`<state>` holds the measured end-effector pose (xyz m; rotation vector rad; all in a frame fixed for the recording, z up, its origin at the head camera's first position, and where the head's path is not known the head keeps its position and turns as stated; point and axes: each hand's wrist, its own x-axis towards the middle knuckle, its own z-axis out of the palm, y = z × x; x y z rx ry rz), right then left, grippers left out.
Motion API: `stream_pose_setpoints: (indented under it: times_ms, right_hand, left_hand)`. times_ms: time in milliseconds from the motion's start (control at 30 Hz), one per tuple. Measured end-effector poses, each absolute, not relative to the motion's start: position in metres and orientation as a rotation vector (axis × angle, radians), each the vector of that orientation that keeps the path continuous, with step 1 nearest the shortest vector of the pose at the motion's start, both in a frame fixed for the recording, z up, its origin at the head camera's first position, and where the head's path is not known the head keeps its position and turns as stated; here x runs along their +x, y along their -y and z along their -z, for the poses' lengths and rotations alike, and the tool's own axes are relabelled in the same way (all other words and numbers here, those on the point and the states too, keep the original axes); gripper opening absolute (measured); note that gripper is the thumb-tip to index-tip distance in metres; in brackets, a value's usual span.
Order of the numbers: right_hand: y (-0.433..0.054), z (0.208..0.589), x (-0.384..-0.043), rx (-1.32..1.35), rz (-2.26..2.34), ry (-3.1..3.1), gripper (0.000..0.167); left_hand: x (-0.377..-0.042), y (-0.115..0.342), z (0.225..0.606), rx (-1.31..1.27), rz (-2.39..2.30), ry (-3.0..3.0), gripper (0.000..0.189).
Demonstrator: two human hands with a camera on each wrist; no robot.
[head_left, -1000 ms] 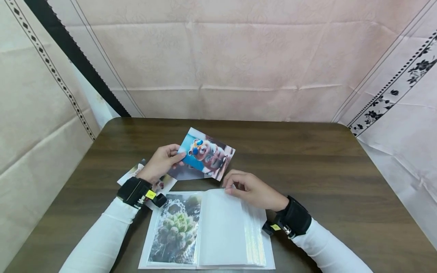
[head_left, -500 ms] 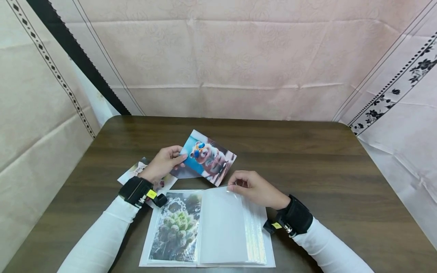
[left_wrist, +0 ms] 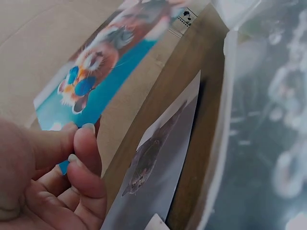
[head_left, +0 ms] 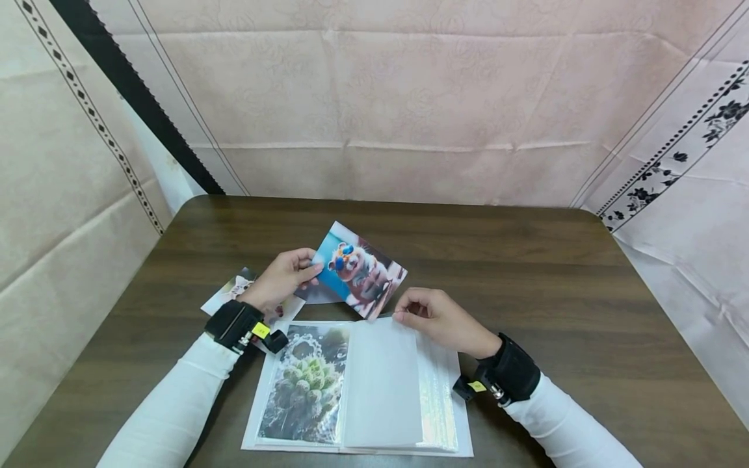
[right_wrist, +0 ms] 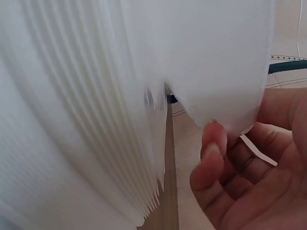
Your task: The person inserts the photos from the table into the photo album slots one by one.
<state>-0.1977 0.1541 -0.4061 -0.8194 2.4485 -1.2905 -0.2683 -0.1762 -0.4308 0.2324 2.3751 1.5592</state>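
My left hand (head_left: 279, 281) pinches one end of a glossy photo (head_left: 363, 272) between thumb and fingers. It shows a furry animal in blue sunglasses on a turquoise background. The photo is tilted above the table, its lower corner overlapping the top edge of an open photo album (head_left: 468, 429). At the album's top, my right hand (head_left: 441, 320) pinches the upper corner of a blank white page (head_left: 383, 390). In the right wrist view that page (right_wrist: 220, 62) stands apart from the thick stack of other sleeves (right_wrist: 81, 120). A succulent picture (head_left: 307, 387) fills the left page.
Behind my left hand, a grey photo (head_left: 318, 296) of an animal lies on the wooden table (head_left: 526, 260). More photos (head_left: 225, 296) lie partly hidden under my left wrist. Pale patterned cloth (head_left: 409, 97) hangs beyond the table's back edge.
The held photo has moved slightly right and tipped more steeply, its lower corner now reaching the album's top edge. My right hand has shifted a little to the right with the page corner.
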Motion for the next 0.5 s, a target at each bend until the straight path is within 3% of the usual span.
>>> stream_pose_setpoints:
  times_ms: [500]
  right_hand:
    - [-0.1532,0.4037,-0.1967,-0.737,1.321,-2.449,0.005]
  left_hand:
    - [-0.2728,0.1718,0.4324,0.325,-1.552,-2.384,0.029]
